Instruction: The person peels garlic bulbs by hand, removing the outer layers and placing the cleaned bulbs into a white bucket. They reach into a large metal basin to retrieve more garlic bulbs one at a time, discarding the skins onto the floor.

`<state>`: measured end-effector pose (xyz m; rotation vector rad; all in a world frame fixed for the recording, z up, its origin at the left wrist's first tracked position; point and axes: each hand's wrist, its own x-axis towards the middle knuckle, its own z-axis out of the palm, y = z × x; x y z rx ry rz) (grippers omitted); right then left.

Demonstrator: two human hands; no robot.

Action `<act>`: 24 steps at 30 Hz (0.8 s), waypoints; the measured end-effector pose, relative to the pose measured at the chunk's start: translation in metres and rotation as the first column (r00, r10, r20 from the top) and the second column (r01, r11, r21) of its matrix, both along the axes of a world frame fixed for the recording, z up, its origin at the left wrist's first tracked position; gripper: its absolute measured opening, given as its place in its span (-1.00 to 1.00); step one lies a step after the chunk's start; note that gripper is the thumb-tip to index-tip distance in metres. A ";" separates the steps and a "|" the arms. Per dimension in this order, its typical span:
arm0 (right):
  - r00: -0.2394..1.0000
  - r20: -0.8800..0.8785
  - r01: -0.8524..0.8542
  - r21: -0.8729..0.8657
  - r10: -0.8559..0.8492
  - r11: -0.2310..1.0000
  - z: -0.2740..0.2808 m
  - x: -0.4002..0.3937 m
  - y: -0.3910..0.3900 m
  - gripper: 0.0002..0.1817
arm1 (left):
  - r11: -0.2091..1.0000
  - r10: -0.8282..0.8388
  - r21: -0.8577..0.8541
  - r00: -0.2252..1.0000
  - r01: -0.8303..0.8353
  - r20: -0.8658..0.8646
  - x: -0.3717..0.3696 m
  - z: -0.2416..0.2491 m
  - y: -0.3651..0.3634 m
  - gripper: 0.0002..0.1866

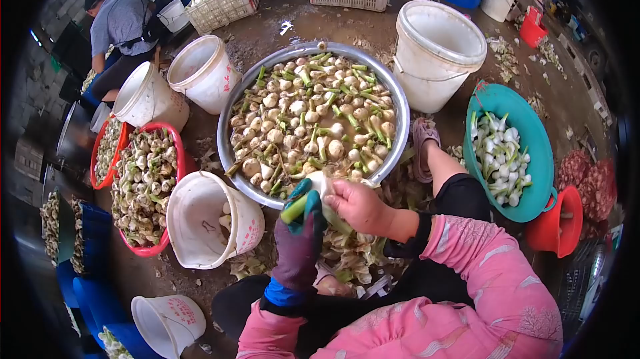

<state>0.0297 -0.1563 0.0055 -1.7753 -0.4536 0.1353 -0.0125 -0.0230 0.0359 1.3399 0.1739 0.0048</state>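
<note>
My left hand point(297, 246), in a purple and green glove, is closed around a garlic bulb with a thick green stem point(293, 210). The stem points toward the lower left. My bare right hand point(363, 206) pinches the pale bulb end, where a loose strip of skin point(338, 222) hangs down; my fingers partly hide the bulb. Just beyond both hands stands a wide metal basin point(223, 134), filled with garlic bulbs point(310, 116) and cut green stems in murky water. Below my hands, a heap of garlic peels point(347, 256) lies on the ground between my legs.
A white bucket point(193, 219) and a red tub of garlic point(147, 179) stand left. To the right are a green basin point(543, 152) holding peeled garlic, a red bucket point(567, 226) and a tall white bucket point(430, 86). A person point(123, 26) bends at the far left.
</note>
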 end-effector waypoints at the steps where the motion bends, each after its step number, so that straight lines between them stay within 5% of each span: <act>1: 1.000 -0.006 0.003 0.014 -0.003 1.000 0.010 -0.005 0.001 -0.86 | 0.990 -0.013 0.138 1.000 0.014 -0.006 0.000 -0.004 0.008 -0.63; 4: 0.990 0.137 -0.005 -0.101 0.019 0.995 0.024 -0.008 -0.002 -0.84 | 0.988 0.120 0.106 0.990 -0.112 -0.075 0.005 0.009 0.013 -0.73; 6: 0.993 -0.005 -0.116 -0.082 0.116 0.990 0.027 -0.001 -0.017 -0.85 | 0.975 0.216 -0.011 0.965 -0.220 -0.152 0.012 0.013 0.030 -0.73; 7: 0.984 -0.056 -0.169 -0.018 0.168 0.985 0.031 0.003 -0.026 -0.84 | 0.969 0.242 -0.040 0.969 -0.243 -0.042 0.014 0.013 0.039 -0.73; 9: 0.838 -0.451 -0.104 0.422 0.308 0.900 0.039 0.011 -0.042 -0.78 | 0.887 0.226 0.353 0.946 -0.298 0.231 0.012 0.010 0.060 -0.70; 11: 0.882 -0.339 -0.218 0.320 0.327 0.922 0.024 0.023 -0.047 -0.80 | 0.903 0.226 0.316 0.949 -0.289 0.222 0.007 0.019 0.058 -0.73; 12: 0.927 -0.224 -0.369 -0.395 0.301 0.841 0.022 0.023 -0.046 -0.82 | 0.929 0.192 0.272 0.954 -0.253 0.230 0.004 0.023 0.044 -0.77; 13: 0.932 -0.115 -0.236 -0.913 0.345 0.334 0.019 0.021 -0.047 -0.85 | 0.953 0.148 0.226 0.959 -0.204 0.240 0.003 0.025 0.034 -0.81; 14: 0.952 0.166 0.009 -0.856 0.259 0.517 0.012 0.014 -0.046 -0.87 | 0.937 0.034 0.331 0.972 -0.111 0.231 0.001 0.006 0.038 -0.84; 15: 0.884 0.368 0.092 -0.740 0.288 0.666 0.007 0.014 -0.043 -0.88 | 0.754 -0.137 0.632 0.897 -0.180 0.419 -0.001 0.005 0.033 -0.80; 17: 0.915 0.388 0.213 -0.242 -0.107 0.946 0.035 0.013 -0.031 -0.86 | 0.609 -0.363 0.771 0.799 -0.186 0.480 -0.003 0.021 0.017 -0.82; 19: 0.876 0.475 0.199 -0.208 -0.079 0.958 0.053 0.009 -0.034 -0.88 | 0.594 -0.353 0.771 0.787 -0.229 0.506 -0.004 0.018 0.010 -0.80; 21: 0.827 0.560 0.172 -0.168 -0.050 0.971 0.055 0.008 -0.036 -0.88 | 0.438 -0.522 0.856 0.697 -0.275 0.491 -0.002 0.022 0.005 -0.71; 24: 0.795 0.602 0.186 -0.361 0.076 0.914 0.048 0.003 -0.038 -0.81 | 0.379 -0.564 0.890 0.699 -0.253 0.439 -0.004 0.017 0.000 -0.68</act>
